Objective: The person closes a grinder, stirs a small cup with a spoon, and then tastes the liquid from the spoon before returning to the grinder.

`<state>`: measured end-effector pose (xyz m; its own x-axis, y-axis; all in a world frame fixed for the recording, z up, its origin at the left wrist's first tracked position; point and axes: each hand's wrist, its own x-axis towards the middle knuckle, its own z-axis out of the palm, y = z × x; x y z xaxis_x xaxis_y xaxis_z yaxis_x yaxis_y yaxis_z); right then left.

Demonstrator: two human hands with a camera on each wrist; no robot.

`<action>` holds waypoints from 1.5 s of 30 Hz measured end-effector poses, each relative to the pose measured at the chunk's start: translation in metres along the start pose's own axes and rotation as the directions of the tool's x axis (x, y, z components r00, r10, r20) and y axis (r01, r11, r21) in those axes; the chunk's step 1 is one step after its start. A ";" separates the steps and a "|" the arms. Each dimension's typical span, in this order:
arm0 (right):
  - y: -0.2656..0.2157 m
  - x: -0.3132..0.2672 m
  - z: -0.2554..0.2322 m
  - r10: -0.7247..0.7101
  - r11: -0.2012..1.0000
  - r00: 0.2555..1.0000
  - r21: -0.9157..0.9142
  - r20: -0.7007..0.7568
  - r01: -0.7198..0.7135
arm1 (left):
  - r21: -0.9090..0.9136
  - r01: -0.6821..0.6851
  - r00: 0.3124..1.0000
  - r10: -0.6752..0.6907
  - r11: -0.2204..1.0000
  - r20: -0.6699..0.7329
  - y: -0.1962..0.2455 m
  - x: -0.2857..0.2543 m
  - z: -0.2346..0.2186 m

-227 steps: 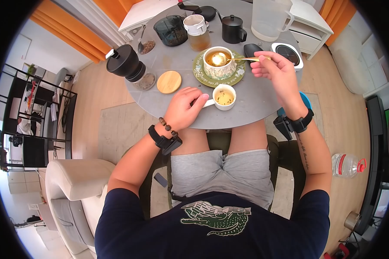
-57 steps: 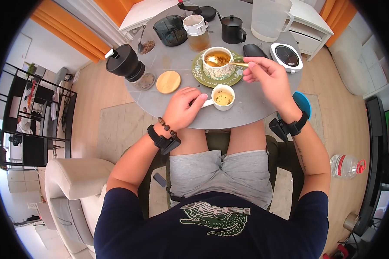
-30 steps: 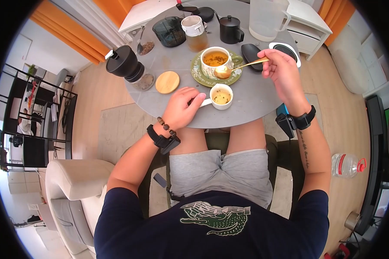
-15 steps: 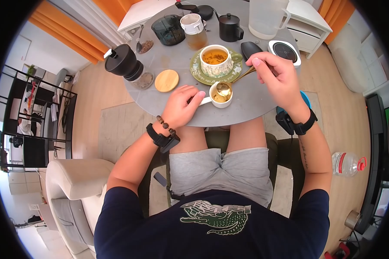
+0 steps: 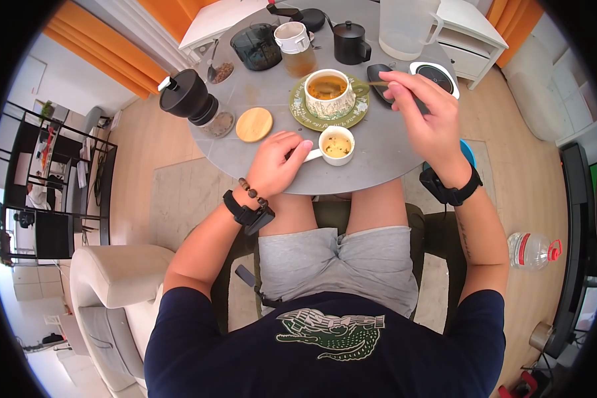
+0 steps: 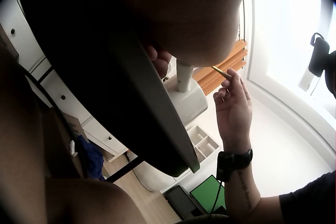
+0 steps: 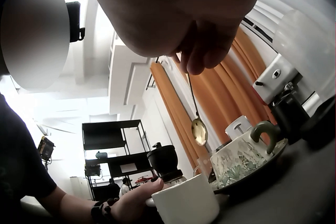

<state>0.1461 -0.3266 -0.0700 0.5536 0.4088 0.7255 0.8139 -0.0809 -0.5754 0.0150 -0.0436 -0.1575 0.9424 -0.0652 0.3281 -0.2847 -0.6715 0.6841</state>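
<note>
My left hand [image 5: 276, 159] holds the straight handle of a small white cup [image 5: 336, 160], which contains pale yellow liquid with dark bits. My right hand [image 5: 426, 119] pinches the thin handle of a gold spoon [image 7: 199, 131] between thumb and fingers. In the right wrist view its bowl hangs in the air, tip down, beside the patterned teacup [image 5: 330, 106]; in the head view it overlaps that cup's mouth. Amber tea with floating bits fills the teacup, which stands on a green saucer [image 5: 298, 110] just behind the white cup.
Left of the saucer lie a round wooden lid [image 5: 254, 125] and a black hand grinder [image 5: 188, 95]. Behind stand a glass jar with a white top [image 5: 294, 40], a black kettle [image 5: 349, 42] and a clear pitcher [image 5: 404, 30]. A white scale [image 5: 436, 78] sits at right.
The spoon went from the teacup down over the small white cup, then rose back to the teacup. My left hand has stayed at the white cup's handle.
</note>
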 end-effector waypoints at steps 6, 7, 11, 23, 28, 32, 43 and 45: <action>0.017 -0.006 0.010 -0.024 0.996 0.999 -0.092 -0.027 0.022 | 0.004 0.004 1.000 -0.004 1.000 0.003 0.001 0.000 -0.001; 0.019 -0.007 0.011 -0.059 0.988 0.998 -0.140 -0.002 0.058 | 0.020 0.022 1.000 -0.022 1.000 0.011 0.001 0.000 -0.002; 0.023 -0.012 0.016 -0.136 0.959 0.988 -0.240 0.079 0.151 | 0.022 0.015 1.000 -0.015 1.000 0.005 0.001 0.000 -0.002; 0.014 -0.018 0.027 0.115 0.970 0.987 -0.225 0.110 -0.088 | 0.005 0.004 1.000 -0.004 1.000 -0.015 -0.001 0.000 -0.001; 0.030 -0.021 0.030 0.362 0.929 0.929 0.058 0.075 -0.366 | 0.009 -0.005 1.000 0.005 1.000 -0.009 -0.002 0.000 -0.001; 0.038 -0.015 0.023 0.532 0.781 0.834 0.295 0.148 -0.551 | 0.005 -0.023 1.000 0.023 1.000 -0.021 -0.003 0.000 0.000; 0.023 -0.012 0.020 0.116 0.987 0.993 -0.107 -0.024 -0.118 | -0.002 -0.035 0.999 0.035 0.999 -0.022 -0.005 0.000 0.000; 0.019 -0.012 0.022 -0.042 0.966 0.999 -0.256 0.019 0.045 | 0.005 -0.036 0.999 0.036 0.999 -0.006 -0.006 0.000 -0.001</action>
<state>0.1506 -0.3136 -0.0979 0.5157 0.4286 0.7419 0.8561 -0.2925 -0.4261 0.0168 -0.0384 -0.1610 0.9303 -0.0851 0.3568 -0.3179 -0.6722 0.6686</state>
